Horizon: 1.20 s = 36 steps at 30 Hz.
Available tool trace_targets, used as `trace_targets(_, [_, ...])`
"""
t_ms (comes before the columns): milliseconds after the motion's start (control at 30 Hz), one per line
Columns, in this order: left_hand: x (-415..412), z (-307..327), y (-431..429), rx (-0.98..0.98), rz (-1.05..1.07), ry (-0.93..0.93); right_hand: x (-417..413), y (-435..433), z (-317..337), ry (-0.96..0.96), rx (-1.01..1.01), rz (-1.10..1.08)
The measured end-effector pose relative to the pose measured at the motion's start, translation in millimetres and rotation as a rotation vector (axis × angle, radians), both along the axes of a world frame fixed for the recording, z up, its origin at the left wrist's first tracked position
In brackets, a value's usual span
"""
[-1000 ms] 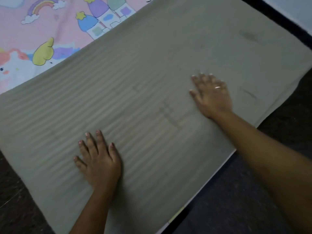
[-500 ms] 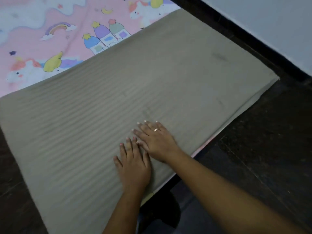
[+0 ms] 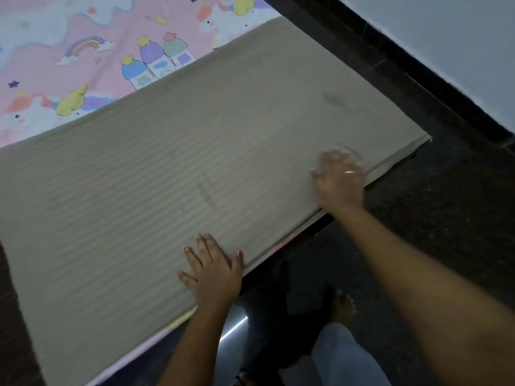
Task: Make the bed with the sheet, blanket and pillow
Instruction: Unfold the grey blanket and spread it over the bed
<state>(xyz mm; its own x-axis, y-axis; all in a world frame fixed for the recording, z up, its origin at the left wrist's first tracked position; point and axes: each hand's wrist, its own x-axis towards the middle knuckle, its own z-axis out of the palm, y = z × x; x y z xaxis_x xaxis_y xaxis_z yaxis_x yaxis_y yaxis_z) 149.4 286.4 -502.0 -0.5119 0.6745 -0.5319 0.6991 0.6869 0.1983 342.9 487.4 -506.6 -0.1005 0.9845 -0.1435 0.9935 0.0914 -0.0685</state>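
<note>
Left hand point(image 3: 211, 274), right hand point(image 3: 338, 181) flat on blanket point(image 3: 195, 162), lower right, gripping nothing — hard sweep could drag it askew.

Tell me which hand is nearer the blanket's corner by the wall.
Right. The right hand rests on the blanket a little short of that corner; the left hand presses near the front edge, much farther back.
</note>
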Motion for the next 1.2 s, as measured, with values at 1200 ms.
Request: trace_targets(1200, [122.7,-24.9,224.9,0.021,-0.165,-0.036,148.7,278.7,-11.9,0.016,-0.207,-0.216])
